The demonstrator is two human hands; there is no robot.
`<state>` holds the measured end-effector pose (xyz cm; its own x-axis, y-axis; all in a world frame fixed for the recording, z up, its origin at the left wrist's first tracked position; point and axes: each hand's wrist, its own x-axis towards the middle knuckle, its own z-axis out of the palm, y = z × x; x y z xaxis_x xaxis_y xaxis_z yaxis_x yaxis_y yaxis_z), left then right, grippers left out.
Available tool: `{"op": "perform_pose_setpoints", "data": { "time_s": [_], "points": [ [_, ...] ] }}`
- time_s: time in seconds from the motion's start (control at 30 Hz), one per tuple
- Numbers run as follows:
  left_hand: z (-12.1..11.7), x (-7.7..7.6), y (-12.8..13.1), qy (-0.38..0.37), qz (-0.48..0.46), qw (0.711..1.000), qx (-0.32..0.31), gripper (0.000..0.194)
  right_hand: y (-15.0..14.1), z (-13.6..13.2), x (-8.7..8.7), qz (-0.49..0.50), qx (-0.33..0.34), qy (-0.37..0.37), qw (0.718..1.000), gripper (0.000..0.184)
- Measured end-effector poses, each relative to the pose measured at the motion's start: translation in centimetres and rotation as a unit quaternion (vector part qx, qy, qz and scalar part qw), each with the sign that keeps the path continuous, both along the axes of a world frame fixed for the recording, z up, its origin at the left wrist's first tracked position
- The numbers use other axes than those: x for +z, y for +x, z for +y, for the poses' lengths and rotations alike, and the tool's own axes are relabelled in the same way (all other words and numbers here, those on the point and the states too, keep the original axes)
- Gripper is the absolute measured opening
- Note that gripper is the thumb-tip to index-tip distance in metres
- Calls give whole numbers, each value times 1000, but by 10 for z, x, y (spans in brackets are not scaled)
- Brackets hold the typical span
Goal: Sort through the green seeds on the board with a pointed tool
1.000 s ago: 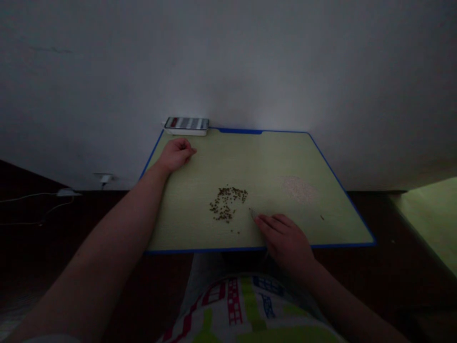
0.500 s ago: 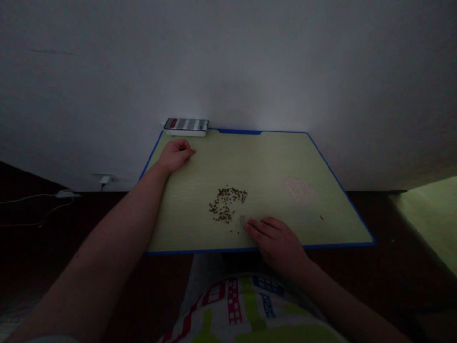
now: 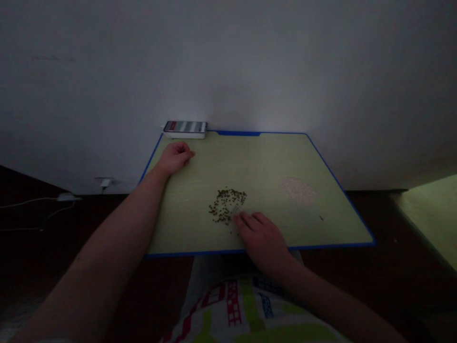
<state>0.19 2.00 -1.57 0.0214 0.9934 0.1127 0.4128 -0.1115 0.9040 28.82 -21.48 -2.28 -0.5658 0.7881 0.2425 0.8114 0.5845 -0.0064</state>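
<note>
A loose pile of small dark brown seeds (image 3: pixel 226 206) lies near the middle of a pale green board with a blue edge (image 3: pixel 257 162). My right hand (image 3: pixel 259 238) rests at the pile's lower right side, and a small pale translucent object (image 3: pixel 236 211) sits at its fingertips, touching the seeds. I cannot tell what that object is. My left hand (image 3: pixel 174 158) lies curled on the board's far left, holding nothing visible. A pale patch of fine grains (image 3: pixel 298 190) lies to the right, and one dark seed (image 3: pixel 321 218) sits apart near the right edge.
A phone on a white stand (image 3: pixel 184 128) sits at the board's far edge against a white wall (image 3: pixel 228 62). Thin cables (image 3: pixel 43 202) run along the dark floor at left. Another green surface (image 3: pixel 433 214) shows at right, and patterned clothing (image 3: pixel 243 305) lies below the board.
My right hand has slid left and toward the seed pile, carrying the pale object with it. My left hand has barely moved.
</note>
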Motion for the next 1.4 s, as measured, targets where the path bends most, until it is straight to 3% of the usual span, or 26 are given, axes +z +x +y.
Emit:
{"op": "perform_pose_setpoints", "data": {
  "time_s": [0.53,0.77,1.0,1.13,1.3,1.4],
  "points": [
    [0,-1,0,9,2,1000,-2,24,23,4,-2,-29,-55,22,998,42],
    [3,-6,-4,19,5,1000,-7,24,60,22,-3,-40,-103,33,993,42],
    [-1,0,1,14,-3,1000,-6,23,98,41,-2,-42,-143,36,988,46],
    [-2,2,2,5,-4,1000,-2,22,98,30,-1,-34,-112,33,993,47],
    [1,0,1,10,-2,1000,-3,22,75,5,3,40,48,2,998,52],
    [-1,1,1,16,2,1000,-1,23,62,4,6,85,98,5,992,48]
  ]
}}
